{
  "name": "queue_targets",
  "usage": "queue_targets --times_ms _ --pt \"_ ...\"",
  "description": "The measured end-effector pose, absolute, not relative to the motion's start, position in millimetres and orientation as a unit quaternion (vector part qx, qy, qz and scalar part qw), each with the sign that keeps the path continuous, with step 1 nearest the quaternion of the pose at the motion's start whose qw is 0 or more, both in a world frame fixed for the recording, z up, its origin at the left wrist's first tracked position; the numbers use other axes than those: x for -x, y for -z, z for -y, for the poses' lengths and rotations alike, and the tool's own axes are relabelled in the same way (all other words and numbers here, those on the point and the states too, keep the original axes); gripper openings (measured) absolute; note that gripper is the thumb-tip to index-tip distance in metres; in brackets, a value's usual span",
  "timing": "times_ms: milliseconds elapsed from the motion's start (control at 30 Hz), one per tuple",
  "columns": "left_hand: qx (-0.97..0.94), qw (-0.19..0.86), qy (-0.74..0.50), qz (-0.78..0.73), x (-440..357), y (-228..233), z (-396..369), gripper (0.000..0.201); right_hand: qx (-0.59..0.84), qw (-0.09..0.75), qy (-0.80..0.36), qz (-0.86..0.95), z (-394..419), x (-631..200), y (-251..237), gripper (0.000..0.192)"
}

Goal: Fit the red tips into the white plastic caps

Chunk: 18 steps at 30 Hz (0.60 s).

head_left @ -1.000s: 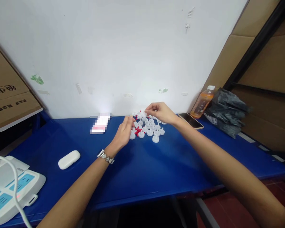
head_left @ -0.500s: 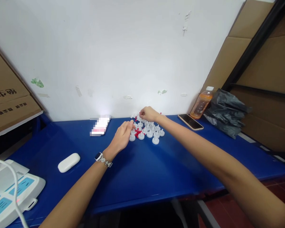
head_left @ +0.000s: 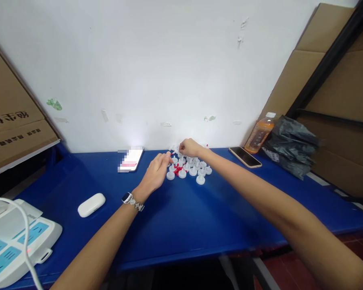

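Note:
Several white round plastic caps with narrow nozzles (head_left: pixel 200 180) stand in a cluster against the foot of the wall, most of them upright. Small red pieces (head_left: pixel 178 169) lie in a heap among them. My left hand (head_left: pixel 157 171) is at the cluster's left side, thumb and fingers pressed together beside the caps; what they hold, if anything, is hidden. Over the back of the cluster, my right hand (head_left: pixel 190 148) has its fingertips pinched together, and anything between them is too small to make out. A watch and a bracelet circle my left wrist.
On the blue table (head_left: pixel 175 225) lie a lit phone (head_left: pixel 133 159), a white case (head_left: pixel 91 205) and a power strip (head_left: pixel 45 237) with a cable. At right are a dark phone (head_left: pixel 245 156), an orange drink bottle (head_left: pixel 259 133) and a black plastic bag (head_left: pixel 290 145).
The view has shifted slightly, moving the scene a little to the right. Both hands stay at nearly the same places by the caps, their fingers still together.

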State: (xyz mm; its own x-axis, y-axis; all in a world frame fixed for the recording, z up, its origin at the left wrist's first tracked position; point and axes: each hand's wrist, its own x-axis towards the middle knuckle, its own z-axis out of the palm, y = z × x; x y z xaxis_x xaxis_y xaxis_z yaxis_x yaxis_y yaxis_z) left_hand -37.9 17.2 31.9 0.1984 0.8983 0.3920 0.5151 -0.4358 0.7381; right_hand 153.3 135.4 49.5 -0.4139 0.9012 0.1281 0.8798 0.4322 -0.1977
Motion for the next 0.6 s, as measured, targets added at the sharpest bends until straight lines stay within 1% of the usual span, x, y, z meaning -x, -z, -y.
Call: queue_targets --times_ms 167,367,500,600 --pt "-0.728 0.251 -0.429 -0.473 40 -31 -20 0.056 0.549 0.093 -0.044 0.830 -136 -147 -50 0.019" --pt "-0.725 0.237 -0.446 -0.469 43 -31 -22 0.056 0.594 0.091 -0.008 0.799 -138 -132 -56 0.030" --pt "-0.733 0.215 -0.439 -0.473 47 -31 -22 0.055 0.612 0.078 -0.011 0.787 -142 -119 -51 0.025" --pt "-0.740 0.203 -0.434 -0.473 51 -33 -23 0.052 0.620 0.091 -0.021 0.779 -144 -117 -52 0.020"
